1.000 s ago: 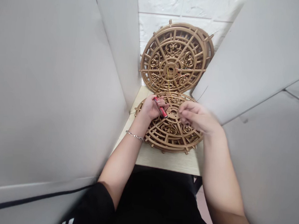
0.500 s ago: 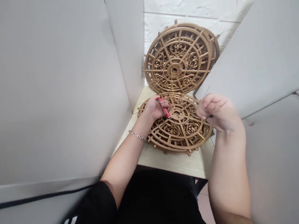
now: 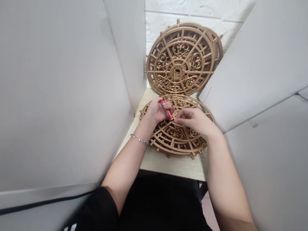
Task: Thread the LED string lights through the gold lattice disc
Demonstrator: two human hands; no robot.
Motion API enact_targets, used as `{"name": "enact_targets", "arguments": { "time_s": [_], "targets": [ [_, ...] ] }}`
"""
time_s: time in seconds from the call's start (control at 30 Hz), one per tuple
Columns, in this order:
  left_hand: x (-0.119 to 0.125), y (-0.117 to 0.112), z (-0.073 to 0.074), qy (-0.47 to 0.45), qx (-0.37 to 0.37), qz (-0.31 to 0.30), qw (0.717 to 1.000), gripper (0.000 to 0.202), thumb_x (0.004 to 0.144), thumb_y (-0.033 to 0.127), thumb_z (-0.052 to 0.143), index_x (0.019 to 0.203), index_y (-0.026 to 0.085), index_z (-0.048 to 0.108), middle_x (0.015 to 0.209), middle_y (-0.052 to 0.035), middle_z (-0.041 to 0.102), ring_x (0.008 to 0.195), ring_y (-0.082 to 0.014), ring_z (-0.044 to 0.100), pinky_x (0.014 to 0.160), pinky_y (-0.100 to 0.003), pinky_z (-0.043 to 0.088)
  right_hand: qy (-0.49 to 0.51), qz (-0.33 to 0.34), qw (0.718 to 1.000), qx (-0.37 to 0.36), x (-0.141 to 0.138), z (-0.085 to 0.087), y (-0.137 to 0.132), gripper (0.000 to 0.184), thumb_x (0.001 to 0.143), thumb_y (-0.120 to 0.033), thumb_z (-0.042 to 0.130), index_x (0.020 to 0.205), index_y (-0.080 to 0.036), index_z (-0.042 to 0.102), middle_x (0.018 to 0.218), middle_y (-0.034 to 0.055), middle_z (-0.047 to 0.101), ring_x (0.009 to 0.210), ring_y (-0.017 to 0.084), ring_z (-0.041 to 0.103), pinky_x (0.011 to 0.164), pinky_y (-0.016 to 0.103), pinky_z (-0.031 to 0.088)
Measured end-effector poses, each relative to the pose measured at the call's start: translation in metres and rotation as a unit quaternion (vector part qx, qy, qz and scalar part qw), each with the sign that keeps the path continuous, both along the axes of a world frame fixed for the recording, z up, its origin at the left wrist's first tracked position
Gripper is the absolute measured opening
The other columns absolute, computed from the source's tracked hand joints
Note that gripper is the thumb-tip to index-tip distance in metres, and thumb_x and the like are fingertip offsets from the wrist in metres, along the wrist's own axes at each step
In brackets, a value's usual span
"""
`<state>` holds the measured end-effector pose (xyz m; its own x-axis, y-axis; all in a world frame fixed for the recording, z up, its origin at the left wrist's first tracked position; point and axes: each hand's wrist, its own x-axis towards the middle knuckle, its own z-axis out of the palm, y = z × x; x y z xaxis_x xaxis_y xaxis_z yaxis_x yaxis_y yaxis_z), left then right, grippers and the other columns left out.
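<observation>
My left hand (image 3: 155,110) is closed round a slim red battery (image 3: 167,110), which lies slanted across the fingers with its lower end poking out. Close to that end, the thumb and fingers of my right hand (image 3: 196,120) are pinched together; whatever they hold is too small to make out. Both hands are over a flat-lying stack of round gold openwork frames (image 3: 171,143) with spokes and scrolls, and partly cover it. A thin yellow wire (image 3: 175,83) runs down from the centre of the gold frames (image 3: 180,51) leaning upright behind.
The frames rest on a pale wooden tabletop (image 3: 171,167). A white textured wall (image 3: 168,1) stands behind. Grey panels close in on the left (image 3: 52,86) and right (image 3: 280,139). One thin dark wire (image 3: 208,94) sticks up beside the right panel.
My right hand has come in from the right, from beyond the stack's edge to the battery's lower end. My left hand still holds the battery in nearly the same place.
</observation>
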<state>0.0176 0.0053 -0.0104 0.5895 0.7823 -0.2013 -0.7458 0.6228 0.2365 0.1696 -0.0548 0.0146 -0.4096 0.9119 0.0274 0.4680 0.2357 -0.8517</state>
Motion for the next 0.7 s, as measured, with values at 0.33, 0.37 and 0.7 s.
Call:
{"name": "enact_targets", "arguments": {
  "time_s": [0.33, 0.37, 0.7],
  "targets": [
    [-0.0002, -0.0009, 0.0028, -0.004, -0.004, 0.003, 1.000, 0.013, 0.077, 0.013, 0.031, 0.071, 0.014, 0.042, 0.040, 0.0068, 0.030, 0.032, -0.0055, 0.034, 0.039, -0.016, 0.036, -0.055, -0.066, 0.995, 0.055, -0.0032, -0.0030, 0.0014, 0.024, 0.063, -0.040, 0.064, 0.063, -0.017, 0.056, 0.052, -0.0048, 0.042, 0.049, 0.007, 0.034, 0.047, 0.022, 0.024],
    [-0.0002, -0.0012, 0.0029, -0.007, -0.003, 0.000, 1.000, 0.012, 0.077, 0.013, 0.031, 0.071, 0.014, 0.042, 0.040, 0.0067, 0.030, 0.032, -0.0054, 0.035, 0.039, -0.016, 0.036, -0.062, -0.075, 0.993, 0.064, -0.0038, -0.0023, 0.0011, 0.025, 0.062, -0.041, 0.065, 0.063, -0.017, 0.058, 0.051, -0.0051, 0.042, 0.049, 0.007, 0.033, 0.048, 0.022, 0.024],
    [-0.0007, -0.0004, 0.0012, -0.014, -0.009, 0.006, 1.000, 0.012, 0.075, 0.012, 0.032, 0.072, 0.014, 0.043, 0.041, 0.0059, 0.033, 0.034, -0.0049, 0.036, 0.041, -0.016, 0.039, -0.035, -0.055, 0.986, 0.151, -0.0047, -0.0016, 0.0009, 0.019, 0.068, -0.033, 0.062, 0.075, -0.018, 0.070, 0.071, 0.0022, 0.063, 0.062, 0.011, 0.050, 0.061, 0.025, 0.037]
  ]
}}
